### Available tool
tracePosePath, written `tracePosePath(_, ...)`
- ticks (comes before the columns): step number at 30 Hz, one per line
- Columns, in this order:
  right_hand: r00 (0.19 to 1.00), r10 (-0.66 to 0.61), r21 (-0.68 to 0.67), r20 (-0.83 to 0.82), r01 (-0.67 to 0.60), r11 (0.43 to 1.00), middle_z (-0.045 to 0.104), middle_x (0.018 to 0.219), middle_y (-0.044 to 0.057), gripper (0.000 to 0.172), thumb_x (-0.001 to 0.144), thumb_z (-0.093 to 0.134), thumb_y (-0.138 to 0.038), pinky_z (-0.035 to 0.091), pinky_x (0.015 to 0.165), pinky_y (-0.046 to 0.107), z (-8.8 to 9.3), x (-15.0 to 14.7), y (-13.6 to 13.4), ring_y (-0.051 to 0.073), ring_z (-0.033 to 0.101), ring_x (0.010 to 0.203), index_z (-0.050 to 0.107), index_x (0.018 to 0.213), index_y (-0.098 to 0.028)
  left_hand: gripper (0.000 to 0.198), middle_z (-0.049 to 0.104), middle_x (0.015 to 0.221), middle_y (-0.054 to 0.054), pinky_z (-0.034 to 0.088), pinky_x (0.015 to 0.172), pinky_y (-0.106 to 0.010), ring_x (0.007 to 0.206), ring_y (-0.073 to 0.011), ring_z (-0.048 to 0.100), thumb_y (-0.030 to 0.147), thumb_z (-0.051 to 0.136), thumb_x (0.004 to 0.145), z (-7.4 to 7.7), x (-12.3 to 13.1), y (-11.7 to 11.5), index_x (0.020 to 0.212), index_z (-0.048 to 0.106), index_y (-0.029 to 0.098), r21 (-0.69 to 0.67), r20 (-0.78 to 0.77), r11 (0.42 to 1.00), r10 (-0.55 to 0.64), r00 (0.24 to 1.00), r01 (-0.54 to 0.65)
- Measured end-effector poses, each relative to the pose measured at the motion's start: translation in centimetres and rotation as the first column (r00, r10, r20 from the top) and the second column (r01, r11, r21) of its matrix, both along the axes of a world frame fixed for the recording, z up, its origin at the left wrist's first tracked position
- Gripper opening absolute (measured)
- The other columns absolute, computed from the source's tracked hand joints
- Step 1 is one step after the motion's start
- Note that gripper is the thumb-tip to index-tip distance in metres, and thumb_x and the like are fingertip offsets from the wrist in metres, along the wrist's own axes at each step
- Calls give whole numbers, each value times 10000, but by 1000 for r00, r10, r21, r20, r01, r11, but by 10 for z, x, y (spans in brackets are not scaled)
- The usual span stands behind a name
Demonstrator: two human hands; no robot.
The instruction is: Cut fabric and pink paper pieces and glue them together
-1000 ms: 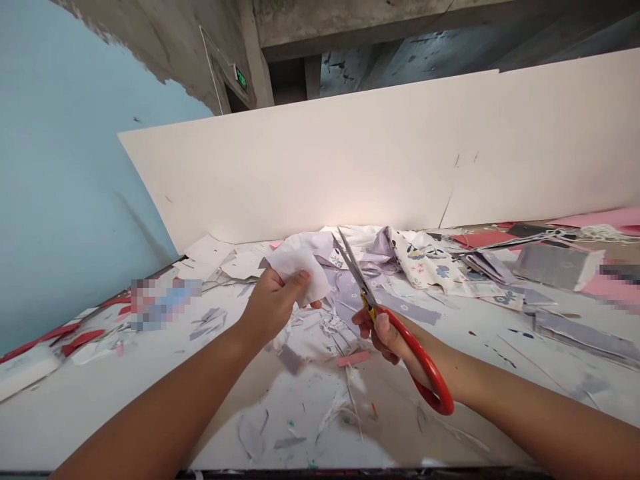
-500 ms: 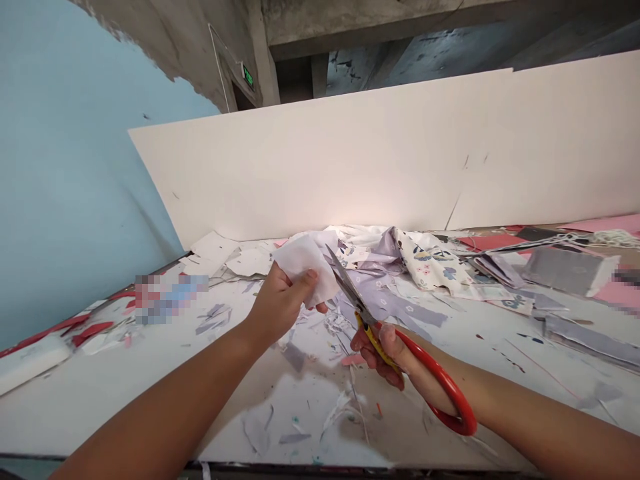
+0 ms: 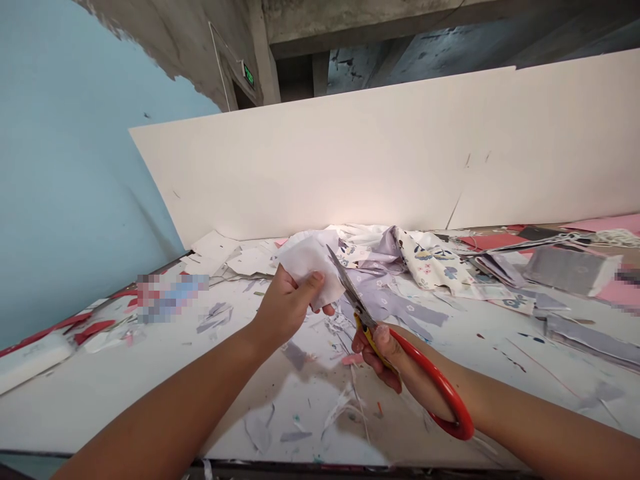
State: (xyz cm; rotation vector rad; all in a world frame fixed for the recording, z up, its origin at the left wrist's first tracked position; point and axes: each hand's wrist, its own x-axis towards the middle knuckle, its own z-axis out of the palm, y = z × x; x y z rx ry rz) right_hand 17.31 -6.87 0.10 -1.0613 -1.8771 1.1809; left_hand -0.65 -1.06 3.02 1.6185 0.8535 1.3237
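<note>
My left hand (image 3: 293, 297) pinches a white piece of cloth (image 3: 310, 257) between thumb and fingers, holding it above the table. In my right hand (image 3: 387, 353) is a pair of scissors (image 3: 363, 309) with red and yellow handles. Its blades point up and to the left, along the right edge of the white piece; whether they touch it I cannot tell. Behind both hands lies lilac fabric (image 3: 383, 293) with small white flowers. Cream fabric (image 3: 430, 262) with a floral print is bunched beside it.
Small offcuts (image 3: 257, 427) litter the white table (image 3: 150, 400). A white board (image 3: 380, 160) stands along the back, beside a blue wall (image 3: 85, 167). Grey folded pieces (image 3: 570, 270) and white cord (image 3: 617, 238) lie at the right, with red scraps (image 3: 93, 331) at the left.
My left hand and the white piece have shifted slightly right, closer to the scissors. My right hand keeps its grip on the scissors, which have barely moved.
</note>
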Motion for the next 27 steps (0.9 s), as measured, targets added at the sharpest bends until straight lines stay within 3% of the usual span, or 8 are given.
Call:
tracePosePath(10,1000,-11,1,-24,11,1000,359,609,-37,488,818,198,-613,309,487,228,-12,-1,4,76,304,488,383,676,-184,256,556,564,35,433,466,-239,462,-101,542,388,524,759,-2,2,-2,876,465,168,11,35,1000,-3,999,2)
tracePosePath(27,999,-36,-28,14,36,999,254,547,-56,513,788,176,-660,205,412,209,-13,-5,5,69,209,457,298,614,-193,214,543,600,32,461,494,-257,483,-97,532,363,512,770,-1,3,-3,870,468,180,32,33,999,-4,999,3)
